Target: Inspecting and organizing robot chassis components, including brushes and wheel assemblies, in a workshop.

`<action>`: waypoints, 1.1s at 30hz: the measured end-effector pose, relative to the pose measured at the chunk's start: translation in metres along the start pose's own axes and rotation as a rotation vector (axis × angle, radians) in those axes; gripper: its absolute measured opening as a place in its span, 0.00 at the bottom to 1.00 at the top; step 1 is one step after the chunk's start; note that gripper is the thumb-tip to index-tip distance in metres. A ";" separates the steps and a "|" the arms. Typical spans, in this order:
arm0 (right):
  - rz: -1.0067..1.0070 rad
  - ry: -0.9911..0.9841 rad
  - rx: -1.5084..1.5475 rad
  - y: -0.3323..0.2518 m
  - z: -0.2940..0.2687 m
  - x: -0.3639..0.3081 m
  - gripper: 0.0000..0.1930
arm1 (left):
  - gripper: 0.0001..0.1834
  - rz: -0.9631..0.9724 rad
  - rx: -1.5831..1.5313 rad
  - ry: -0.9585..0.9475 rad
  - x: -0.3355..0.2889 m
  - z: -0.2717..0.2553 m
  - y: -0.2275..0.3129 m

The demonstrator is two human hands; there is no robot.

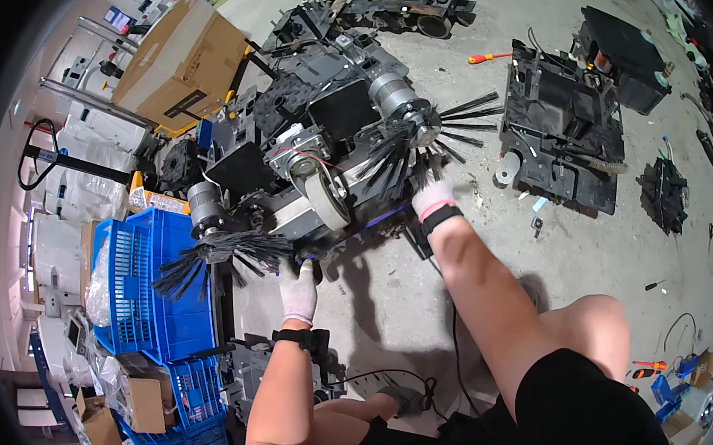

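Note:
A partly stripped floor-cleaning machine chassis [299, 206] is tilted up in front of me, with a small grey wheel [326, 201] at its middle. A black-bristled side brush [220, 248] sits under a silver motor at its left end, and another side brush [417, 135] at its right end. My left hand [298, 295], in a pale glove, is closed on the chassis's near edge beside the left brush. My gloved right hand [433, 198] grips the same edge below the right brush; bristles and the frame partly hide its fingers.
Blue plastic crates [178, 282] stand close on the left, with a large cardboard box [178, 64] behind. More dismantled black machine units [562, 130] lie on the grey floor to the right, near a red-handled screwdriver [488, 58]. A black cable [458, 358] runs between my legs.

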State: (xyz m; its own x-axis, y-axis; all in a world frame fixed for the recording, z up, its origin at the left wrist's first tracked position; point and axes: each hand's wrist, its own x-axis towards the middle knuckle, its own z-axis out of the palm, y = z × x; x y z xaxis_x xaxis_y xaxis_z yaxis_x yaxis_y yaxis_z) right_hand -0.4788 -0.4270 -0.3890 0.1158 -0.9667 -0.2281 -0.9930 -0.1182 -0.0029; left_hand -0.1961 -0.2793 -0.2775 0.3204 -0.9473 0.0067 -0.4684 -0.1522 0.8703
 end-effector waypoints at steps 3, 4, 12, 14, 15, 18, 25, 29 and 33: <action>0.219 0.208 0.593 0.045 0.012 0.015 0.16 | 0.26 -0.017 0.079 -0.064 0.001 -0.001 -0.002; 0.220 0.138 0.594 0.043 0.011 0.029 0.17 | 0.30 0.005 0.180 -0.105 0.001 -0.002 -0.002; 0.187 0.126 0.616 0.075 -0.001 0.053 0.18 | 0.24 0.041 0.640 -0.081 -0.003 -0.003 0.008; 0.193 0.133 0.605 0.084 -0.001 0.053 0.18 | 0.20 0.059 0.664 -0.034 -0.004 -0.001 0.013; 0.196 0.132 0.587 0.087 -0.001 0.054 0.18 | 0.20 0.049 0.662 -0.033 -0.005 0.000 0.015; 0.223 0.113 0.529 0.091 0.001 0.063 0.17 | 0.20 0.061 0.690 -0.027 -0.006 0.000 0.020; 0.234 0.090 0.441 0.096 0.007 0.089 0.16 | 0.21 0.027 0.685 -0.080 -0.004 -0.008 0.016; 0.207 0.096 0.428 0.110 0.025 0.073 0.16 | 0.23 -0.039 0.603 -0.104 -0.002 -0.006 0.014; 0.176 0.132 0.321 0.126 0.035 0.039 0.16 | 0.30 0.043 0.678 -0.102 -0.007 0.007 0.030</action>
State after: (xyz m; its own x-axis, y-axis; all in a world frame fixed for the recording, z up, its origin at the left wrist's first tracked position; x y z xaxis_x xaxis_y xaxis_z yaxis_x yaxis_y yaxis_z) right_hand -0.6004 -0.4714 -0.4327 -0.0759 -0.9893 -0.1249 -0.9525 0.1090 -0.2845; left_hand -0.2187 -0.2790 -0.2546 0.2268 -0.9731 -0.0411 -0.9013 -0.2257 0.3697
